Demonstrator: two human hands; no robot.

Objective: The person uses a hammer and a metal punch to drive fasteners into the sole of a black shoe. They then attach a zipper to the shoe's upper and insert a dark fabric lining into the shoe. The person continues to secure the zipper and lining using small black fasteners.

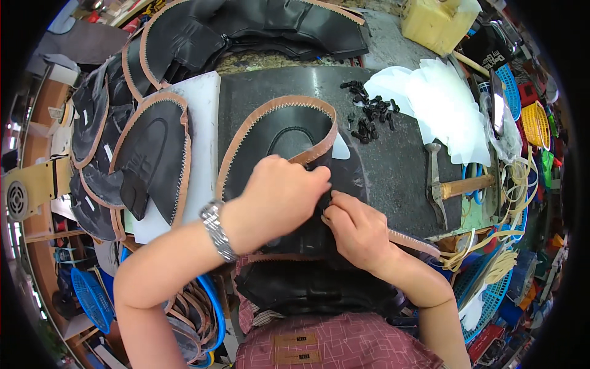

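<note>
A black leather piece with a tan, zigzag-stitched edge (243, 161) lies on the dark work board (393, 178) in front of me, its edge strip curving up and over. My left hand (276, 190), with a metal watch band on the wrist, is closed on a fold of it. Close beside it, my right hand (359, 230) pinches the same black fold, its fingertips almost meeting the left ones. What lies between the fingertips is mostly hidden. Just past the fold, a small white sheet piece (340, 149) peeks out from under the leather.
Small black parts (372, 114) lie in a heap beyond my hands, near fanned white sheets (445, 111). A hammer (436, 184) with a wooden handle rests at the right. Similar black pieces (153, 141) are stacked at the left and the far side (258, 27). A yellow block (439, 24) stands far right.
</note>
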